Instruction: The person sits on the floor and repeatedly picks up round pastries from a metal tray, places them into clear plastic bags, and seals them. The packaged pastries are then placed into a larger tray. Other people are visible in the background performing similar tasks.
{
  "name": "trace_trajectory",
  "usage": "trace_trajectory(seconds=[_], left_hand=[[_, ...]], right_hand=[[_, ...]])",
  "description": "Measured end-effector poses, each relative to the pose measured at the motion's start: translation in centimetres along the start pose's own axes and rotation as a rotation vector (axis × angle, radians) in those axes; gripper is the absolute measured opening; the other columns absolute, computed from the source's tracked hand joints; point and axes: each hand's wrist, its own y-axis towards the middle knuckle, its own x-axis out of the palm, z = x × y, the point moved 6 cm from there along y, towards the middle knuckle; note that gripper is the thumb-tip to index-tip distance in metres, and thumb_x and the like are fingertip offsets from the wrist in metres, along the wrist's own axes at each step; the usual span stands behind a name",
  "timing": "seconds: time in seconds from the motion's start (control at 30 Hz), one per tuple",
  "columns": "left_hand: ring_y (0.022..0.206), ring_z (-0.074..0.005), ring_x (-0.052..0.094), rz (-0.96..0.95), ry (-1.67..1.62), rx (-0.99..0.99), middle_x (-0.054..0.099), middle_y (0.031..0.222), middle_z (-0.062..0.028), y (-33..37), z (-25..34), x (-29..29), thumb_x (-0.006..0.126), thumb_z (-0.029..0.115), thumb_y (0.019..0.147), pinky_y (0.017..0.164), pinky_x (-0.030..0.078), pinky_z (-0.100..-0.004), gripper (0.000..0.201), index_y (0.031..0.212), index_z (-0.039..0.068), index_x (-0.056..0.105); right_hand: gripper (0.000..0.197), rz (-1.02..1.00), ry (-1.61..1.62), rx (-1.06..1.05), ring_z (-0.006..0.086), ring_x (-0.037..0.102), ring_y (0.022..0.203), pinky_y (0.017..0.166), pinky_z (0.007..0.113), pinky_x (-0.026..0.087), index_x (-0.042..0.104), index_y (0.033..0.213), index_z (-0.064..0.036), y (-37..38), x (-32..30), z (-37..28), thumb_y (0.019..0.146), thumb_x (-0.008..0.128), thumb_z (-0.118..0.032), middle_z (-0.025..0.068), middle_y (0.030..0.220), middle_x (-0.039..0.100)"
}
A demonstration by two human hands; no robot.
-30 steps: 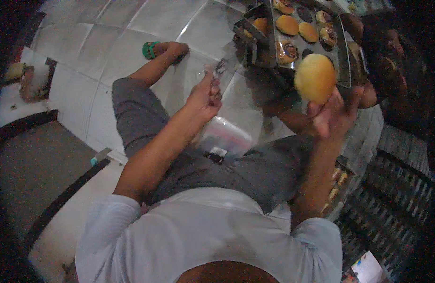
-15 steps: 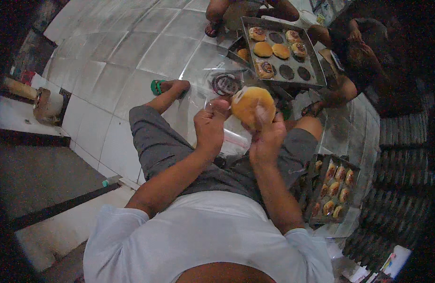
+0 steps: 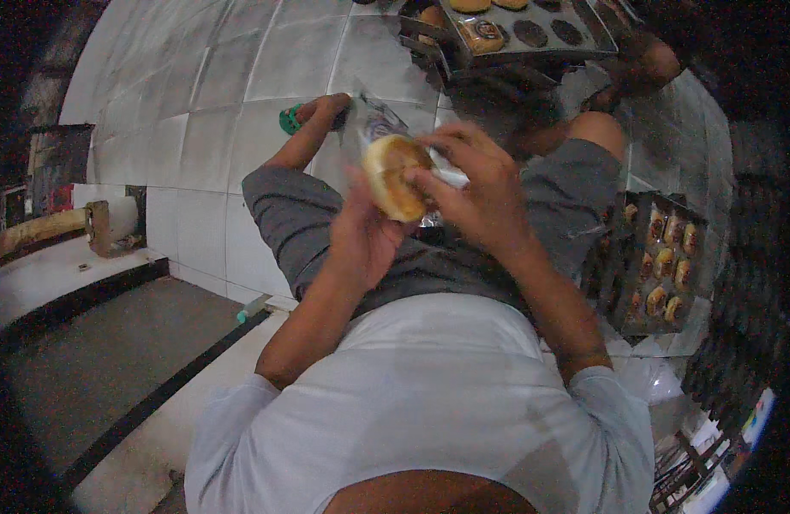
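A round golden bun [image 3: 399, 180] is tilted on its side in front of my lap, its pale edge toward the left. My left hand [image 3: 365, 231] cups it from below, fingers curled against its underside. My right hand [image 3: 481, 184] grips its right side, the thumb lying on the crust. A clear plastic bag [image 3: 378, 116] with dark print sticks up past the bun's far edge, and a whitish bit of it shows between my right fingers and thumb. Motion blur hides whether the bun lies inside the bag.
Ahead stands a metal tray [image 3: 575, 51] with buns and a wrapped bun [image 3: 481, 34]. At my right, a dark tray [image 3: 648, 321] holds several wrapped breads. A green sandal [image 3: 290, 120] is on the tiled floor. A grey-topped ledge [image 3: 129, 360] runs along my left.
The bun has gone from my raised right hand to between both hands, lower and further left, turned on its side. The bag has moved with it. My view has tipped down.
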Motion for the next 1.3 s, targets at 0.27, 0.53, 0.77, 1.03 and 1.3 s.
trace_trajectory(seconds=[0.27,0.53,0.77,1.03,1.3], left_hand=[[0.074,-0.0140,0.069,0.077,1.307,0.030,0.072,0.075,-0.0072,2.5,1.5,-0.4,0.056,0.045,0.105,0.070,0.055,-0.0290,0.049,0.107,-0.001,0.073],[0.103,-0.0297,0.070,0.134,0.056,-0.554,0.066,0.125,-0.0207,6.1,-6.0,-3.9,0.031,0.083,0.095,0.087,0.057,-0.0405,0.093,0.145,0.007,0.054],[0.136,-0.0422,0.052,-0.623,-0.475,-0.558,0.041,0.158,-0.0259,6.5,-5.8,4.6,0.044,0.079,0.094,0.117,0.037,-0.0610,0.094,0.157,0.009,0.038],[0.124,-0.0398,0.062,-0.374,-0.382,-0.380,0.051,0.148,-0.0266,3.3,-4.2,8.6,0.059,0.075,0.090,0.104,0.053,-0.0582,0.090,0.150,0.009,0.046],[0.115,-0.0388,0.068,-0.116,-0.486,-0.336,0.061,0.134,-0.0253,5.7,-5.1,5.7,0.063,0.071,0.090,0.094,0.061,-0.0558,0.082,0.138,0.006,0.054]], right_hand=[[0.013,-0.278,-0.099,0.301,0.0291,0.071,0.073,0.065,0.040,0.055,0.074,0.088,0.0009,0.9,2.8,9.8,0.084,0.079,-0.010,0.0156,0.085,0.072],[0.016,-0.124,-0.028,0.037,0.0304,0.073,0.077,0.071,0.037,0.057,0.075,0.092,0.0009,1.5,-3.4,2.7,0.083,0.079,-0.011,0.0166,0.085,0.073],[0.018,-0.049,0.090,0.553,0.0308,0.074,0.088,0.080,0.038,0.059,0.075,0.098,-0.0024,-4.5,-9.3,2.8,0.085,0.081,-0.014,0.0156,0.097,0.075],[0.020,-0.287,-0.164,-0.005,0.0339,0.069,0.074,0.067,0.046,0.058,0.066,0.097,-0.0016,-5.2,-3.3,-5.8,0.085,0.075,-0.016,0.0131,0.086,0.065],[0.028,-0.653,0.479,-0.033,0.0247,0.062,0.058,0.053,0.041,0.049,0.069,0.101,-0.0068,-3.8,-7.0,-8.0,0.080,0.080,-0.022,0.0082,0.084,0.065]])
